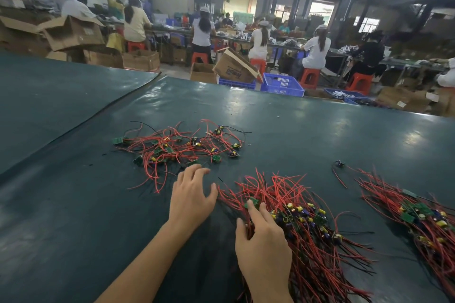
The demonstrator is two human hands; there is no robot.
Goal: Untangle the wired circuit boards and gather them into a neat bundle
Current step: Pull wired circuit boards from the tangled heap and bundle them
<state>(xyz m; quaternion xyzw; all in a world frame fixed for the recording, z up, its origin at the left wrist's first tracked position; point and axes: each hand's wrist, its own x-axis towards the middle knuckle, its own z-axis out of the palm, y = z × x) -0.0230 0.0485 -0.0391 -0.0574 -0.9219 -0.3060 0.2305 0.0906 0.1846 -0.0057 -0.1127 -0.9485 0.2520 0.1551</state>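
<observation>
A tangled heap of small green circuit boards with red and black wires (177, 147) lies on the dark green table ahead of me. My left hand (190, 198) hovers just below that heap, fingers spread and relaxed, holding nothing. Close in front lies a gathered bundle of boards and red wires (302, 224), wires roughly aligned. My right hand (262, 241) rests on the left edge of this bundle, index finger touching a green board (253, 202), thumb down beside the wires. A second gathered bundle (423, 214) lies at the far right.
A lone wired part (339, 164) lies between the two bundles. The table (73, 204) has a seam running diagonally at the left. Beyond its far edge stand blue crates (283, 85), cardboard boxes and seated workers on red stools.
</observation>
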